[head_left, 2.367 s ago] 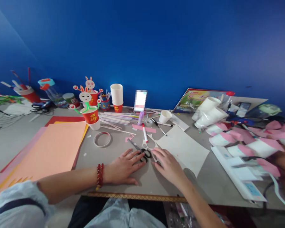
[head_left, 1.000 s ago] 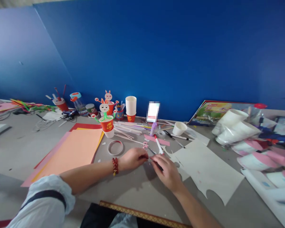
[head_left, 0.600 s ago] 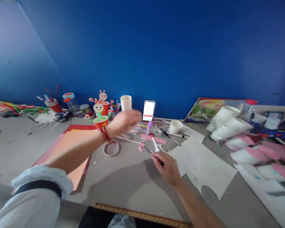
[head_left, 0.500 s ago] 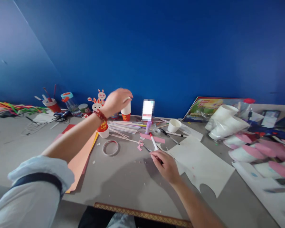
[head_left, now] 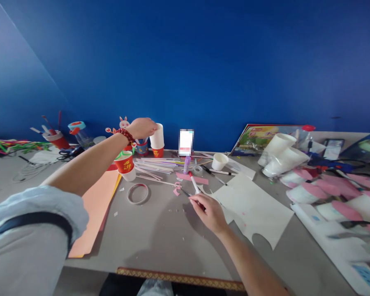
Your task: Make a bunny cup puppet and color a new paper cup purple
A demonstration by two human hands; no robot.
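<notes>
My left hand point(head_left: 142, 128) reaches to the back of the table, its fingers curled against the upper left side of a white paper cup point(head_left: 157, 135). What these fingers hold, if anything, is hidden. That cup stands upright on a red one point(head_left: 158, 152). Under my left wrist, a red cup with gold characters point(head_left: 124, 165) sits on a white cup, beside a pink rabbit figure point(head_left: 124, 122). My right hand point(head_left: 207, 209) is closed around a thin, dark pointed tool point(head_left: 185, 192), its tip beside small pink paper scraps point(head_left: 176, 190). A red-capped white marker point(head_left: 194, 183) lies just above.
Thin sticks point(head_left: 157, 165), a tape roll point(head_left: 137, 193), and a small white cup point(head_left: 220, 161) lie mid-table. Orange paper point(head_left: 94, 209) is at left; cut white paper point(head_left: 253, 205) is at right. Bagged cups point(head_left: 279, 154) and pink-and-white pieces point(head_left: 302, 191) crowd the right.
The view has shifted, moving most things left. My left hand has come down and left relative to the white cup, uncovering its upper part. My right hand keeps its hold on the tool.
</notes>
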